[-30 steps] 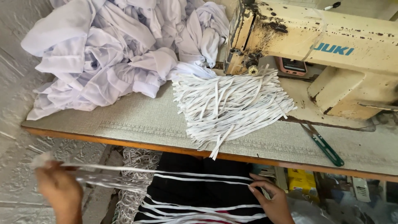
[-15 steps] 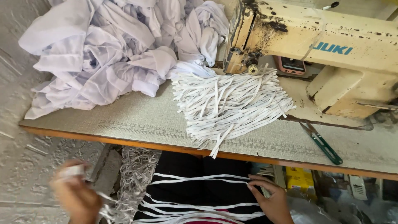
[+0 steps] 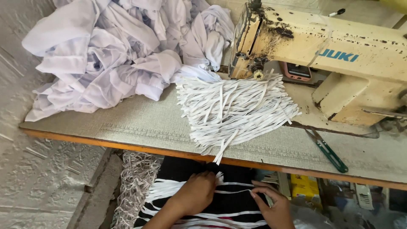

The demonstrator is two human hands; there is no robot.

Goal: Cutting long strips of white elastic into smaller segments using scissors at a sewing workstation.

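White strips (image 3: pixel 203 191) on the lap are pinched by the closed left hand (image 3: pixel 196 193); the half-open right hand (image 3: pixel 271 205), at 3 o'clock, is rested on them.

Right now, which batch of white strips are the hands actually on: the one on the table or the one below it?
The lap strips below the table edge: the left hand rests on them, the right hand beside. The table stack lies untouched.
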